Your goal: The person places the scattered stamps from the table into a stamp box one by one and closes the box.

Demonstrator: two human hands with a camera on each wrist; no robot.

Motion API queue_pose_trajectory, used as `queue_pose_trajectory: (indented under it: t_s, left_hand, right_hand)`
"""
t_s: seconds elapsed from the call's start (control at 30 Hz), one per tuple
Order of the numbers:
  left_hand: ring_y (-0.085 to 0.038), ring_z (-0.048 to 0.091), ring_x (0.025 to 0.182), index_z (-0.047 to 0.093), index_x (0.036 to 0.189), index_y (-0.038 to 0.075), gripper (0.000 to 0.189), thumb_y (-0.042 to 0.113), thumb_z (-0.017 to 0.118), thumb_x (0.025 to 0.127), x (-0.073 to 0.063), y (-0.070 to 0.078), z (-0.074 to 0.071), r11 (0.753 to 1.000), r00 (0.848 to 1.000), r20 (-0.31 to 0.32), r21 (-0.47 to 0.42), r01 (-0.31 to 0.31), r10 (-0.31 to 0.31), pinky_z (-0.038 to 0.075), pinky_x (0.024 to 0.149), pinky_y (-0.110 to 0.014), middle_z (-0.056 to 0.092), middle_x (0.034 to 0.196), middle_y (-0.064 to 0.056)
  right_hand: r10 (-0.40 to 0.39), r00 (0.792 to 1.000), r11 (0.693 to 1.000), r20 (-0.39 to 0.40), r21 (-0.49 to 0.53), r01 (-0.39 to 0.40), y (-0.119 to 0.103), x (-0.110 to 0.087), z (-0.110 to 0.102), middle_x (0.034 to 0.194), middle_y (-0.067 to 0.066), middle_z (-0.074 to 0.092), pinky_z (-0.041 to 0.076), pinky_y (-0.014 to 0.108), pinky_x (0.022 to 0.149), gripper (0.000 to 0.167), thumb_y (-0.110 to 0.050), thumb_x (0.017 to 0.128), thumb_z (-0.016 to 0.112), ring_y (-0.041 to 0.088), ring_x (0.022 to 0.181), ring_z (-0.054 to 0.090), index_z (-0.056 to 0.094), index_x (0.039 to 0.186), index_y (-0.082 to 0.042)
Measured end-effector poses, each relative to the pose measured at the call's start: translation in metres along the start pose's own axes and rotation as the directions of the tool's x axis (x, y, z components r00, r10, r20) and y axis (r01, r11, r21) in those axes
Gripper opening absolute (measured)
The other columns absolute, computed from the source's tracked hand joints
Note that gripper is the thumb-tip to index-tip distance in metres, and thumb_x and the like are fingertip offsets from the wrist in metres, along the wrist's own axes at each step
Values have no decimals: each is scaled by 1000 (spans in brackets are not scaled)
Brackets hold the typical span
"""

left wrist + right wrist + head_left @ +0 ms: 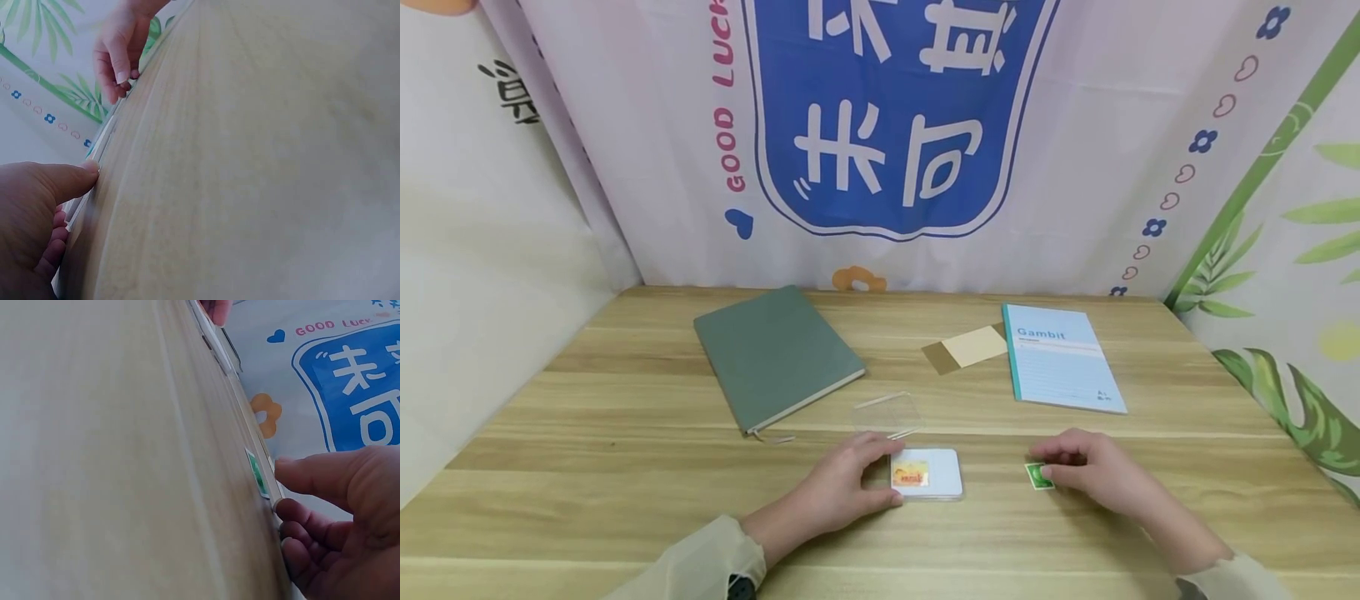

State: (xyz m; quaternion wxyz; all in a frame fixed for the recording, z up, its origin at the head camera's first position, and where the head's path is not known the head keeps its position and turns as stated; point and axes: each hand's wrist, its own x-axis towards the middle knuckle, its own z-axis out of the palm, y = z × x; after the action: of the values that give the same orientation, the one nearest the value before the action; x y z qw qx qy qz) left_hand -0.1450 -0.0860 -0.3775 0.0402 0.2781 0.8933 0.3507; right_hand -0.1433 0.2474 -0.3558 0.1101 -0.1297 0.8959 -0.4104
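A flat white case (945,473) with rounded corners and clear edges lies on the table, with a small yellow-orange printed piece (911,474) on its left half. My left hand (838,487) holds the case by its left end, thumb at the near edge and fingers at the far edge. To the right is a small green stamp-like piece (1036,477) with a pale border, lying on the table. My right hand (1105,467) is over its right edge; in the right wrist view the thumb and forefinger are apart, just above the green piece (258,475).
Behind the case lies a clear plastic lid (887,414). A dark green notebook (778,358) with a ribbon is at back left. A cream-and-brown card (976,346) touches a light blue Gambit notebook (1063,358) at back right. Printed curtains (677,208) hang behind the table.
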Motion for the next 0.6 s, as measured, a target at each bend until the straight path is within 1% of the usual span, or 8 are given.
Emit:
queue_pose_trajectory:
  t_s: [0.1, 0.17, 0.3, 0.43, 0.6]
  left_hand:
    - [-24, 51, 115, 56, 126, 6, 55, 23, 75, 77, 0, 0, 0, 1000, 1000, -1, -8, 1, -1, 43, 96, -43, 55, 124, -7]
    - [-24, 51, 115, 56, 126, 6, 55, 23, 76, 77, 1, -1, 0, 1000, 1000, -3, -10, 0, 0, 43, 96, -43, 55, 123, -7]
    - [-24, 51, 115, 56, 126, 6, 55, 22, 76, 77, 2, -2, 0, 1000, 1000, -2, -10, 5, -5, 43, 97, -43, 55, 124, -8]
    - [-24, 51, 115, 56, 126, 6, 56, 22, 76, 77, 2, -3, 0, 1000, 1000, -1, -11, 3, -3, 43, 96, -43, 55, 124, -7]
    - [-23, 52, 113, 56, 126, 6, 55, 23, 76, 77, 2, -3, 1, 1000, 1000, 0, -12, 2, -2, 44, 95, -42, 55, 123, -6]
  right_hand:
    - [-26, 1000, 1000, -8, 12, 27, 5, 1, 1, 100, 6, 62, 46, 20, 66, 25, -19, 85, 66, 6, 80, 50, 68, 107, -6]
    - [-47, 999, 999, -20, 6, 47, 7, 1, 2, 100, 5, 61, 45, 20, 68, 23, -19, 85, 66, 6, 83, 50, 69, 105, -8]
    - [-64, 996, 998, -60, -14, 63, 10, 1, 3, 98, 3, 61, 45, 19, 74, 18, -18, 82, 69, 5, 89, 52, 72, 99, -11]
    - [-55, 995, 998, -86, -22, 53, 11, 2, 4, 96, 2, 61, 44, 19, 73, 15, -17, 80, 71, 4, 86, 52, 73, 94, -12]
    - [-36, 995, 999, -97, -25, 34, 12, 3, 6, 94, 2, 61, 44, 20, 70, 14, -16, 79, 72, 6, 83, 52, 72, 93, -12]
